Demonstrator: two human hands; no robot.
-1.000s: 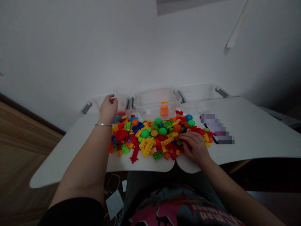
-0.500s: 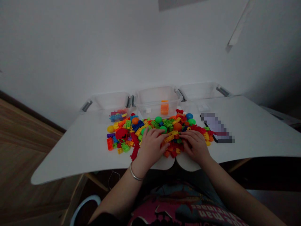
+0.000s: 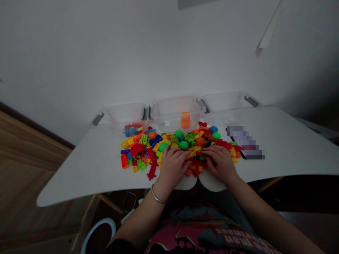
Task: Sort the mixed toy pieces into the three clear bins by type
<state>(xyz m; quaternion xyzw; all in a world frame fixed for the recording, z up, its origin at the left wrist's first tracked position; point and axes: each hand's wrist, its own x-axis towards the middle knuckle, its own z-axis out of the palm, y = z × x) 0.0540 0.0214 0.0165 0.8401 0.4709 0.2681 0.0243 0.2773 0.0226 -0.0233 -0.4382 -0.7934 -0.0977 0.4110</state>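
Observation:
A heap of small plastic building bricks (image 3: 148,150) in red, yellow, green, orange and blue lies on the white table (image 3: 87,169), with green balls (image 3: 183,145) and an orange ball (image 3: 200,141) among them. My left hand (image 3: 172,165) rests palm down on the near middle of the heap, fingers bent over the bricks. My right hand (image 3: 220,162) lies beside it on the right part of the heap, its fingers curled on red and yellow bricks. Whether either hand grips a brick is hidden by the fingers.
Three clear plastic bins stand along the far table edge: the left bin (image 3: 124,118) holds a few coloured bricks, the middle bin (image 3: 176,114) an orange piece, the right bin (image 3: 227,104) a white item. A dark phone-like thing (image 3: 246,146) lies right of the heap. A wooden floor is at left.
My left hand came back from the left bin to the middle of the heap, then slid slightly nearer. My right hand has stayed on the right side of the heap.

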